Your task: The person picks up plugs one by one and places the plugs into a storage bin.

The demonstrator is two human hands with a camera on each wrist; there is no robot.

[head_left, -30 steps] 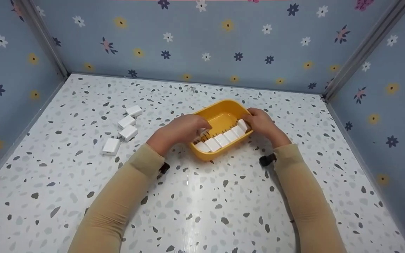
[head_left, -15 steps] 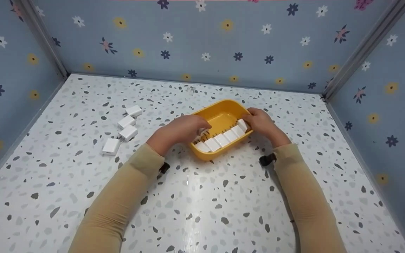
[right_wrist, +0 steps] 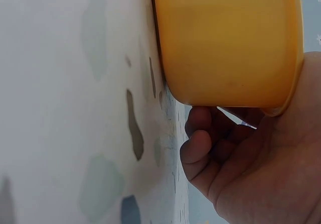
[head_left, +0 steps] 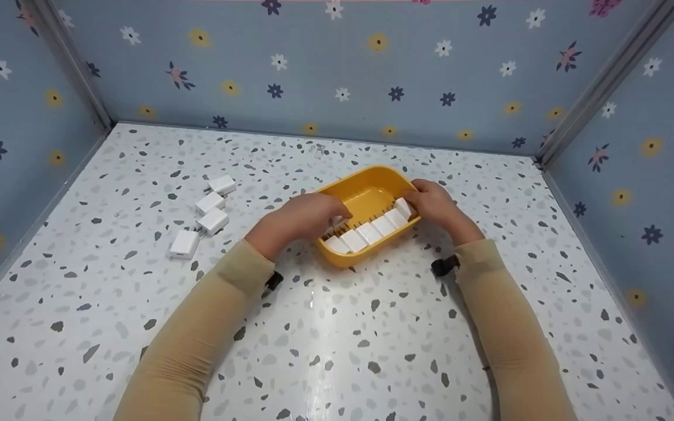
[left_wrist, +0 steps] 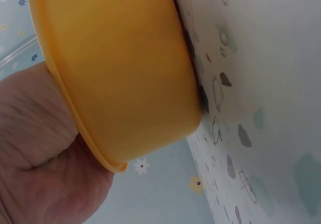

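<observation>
A yellow plastic box (head_left: 346, 259) sits on the speckled table, set at an angle. Along its near side lies a row of several white charger plugs (head_left: 369, 233), their prongs facing inward. My left hand (head_left: 305, 215) reaches over the left end of the rim and pinches a white plug (head_left: 339, 222), largely covered by the fingers. In the left wrist view the hand (left_wrist: 45, 153) bends over the box's edge, its fingertips hidden inside. My right hand (head_left: 435, 206) grips the right end, thumb over the rim; the right wrist view has its fingers (right_wrist: 196, 146) curled below the outer wall.
Several more white charger plugs (head_left: 213, 221) lie loosely on the table to the left of the box. A flower-patterned blue panel (head_left: 337, 70) rises behind the table, and others stand at both sides. Black camera mounts (head_left: 445, 266) sit at the wrists.
My left hand shifts very slightly at the box's left end, with its plug. The right hand and the box stay put.
</observation>
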